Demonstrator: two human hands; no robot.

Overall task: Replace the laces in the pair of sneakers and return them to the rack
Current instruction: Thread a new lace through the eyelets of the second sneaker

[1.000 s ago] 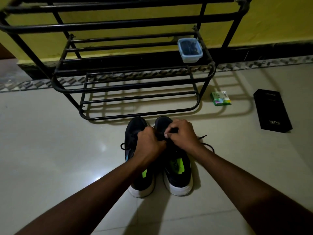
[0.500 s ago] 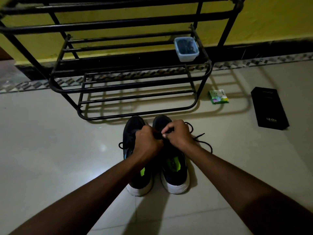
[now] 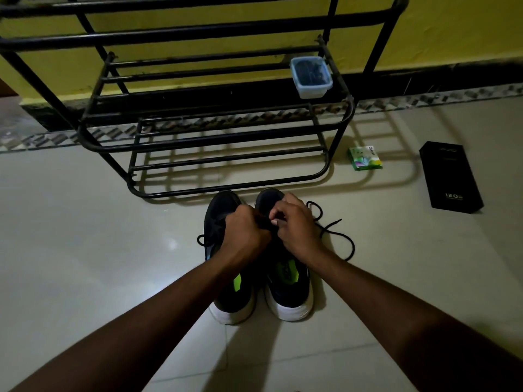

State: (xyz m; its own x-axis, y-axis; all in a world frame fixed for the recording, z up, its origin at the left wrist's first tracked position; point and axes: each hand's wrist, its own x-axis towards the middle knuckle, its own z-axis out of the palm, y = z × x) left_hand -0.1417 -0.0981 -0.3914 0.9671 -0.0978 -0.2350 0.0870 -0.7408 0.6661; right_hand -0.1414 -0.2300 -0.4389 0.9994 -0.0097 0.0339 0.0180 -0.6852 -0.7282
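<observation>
Glossy pale tiled floor (image 3: 85, 250) meets a yellow wall (image 3: 452, 29), and against it stands an empty black tubular metal rack (image 3: 198, 33) with barred shelves. In front of it 2 black sneakers with white soles and lime insoles sit side by side on the floor, toes toward the rack. Over the left sneaker (image 3: 222, 206) reaches the left hand (image 3: 246, 236), fisted, meeting the right hand (image 3: 297, 230) above the right sneaker (image 3: 288, 292); both pinch its black lace (image 3: 330, 224), whose loose end loops on the floor at right. On the rack's middle shelf, right end, a clear rectangular plastic container (image 3: 311, 76) holds something dark, too dim to identify. Farther right lie a small green carton (image 3: 365, 158) and a flat black box (image 3: 450, 176) printed "120".
</observation>
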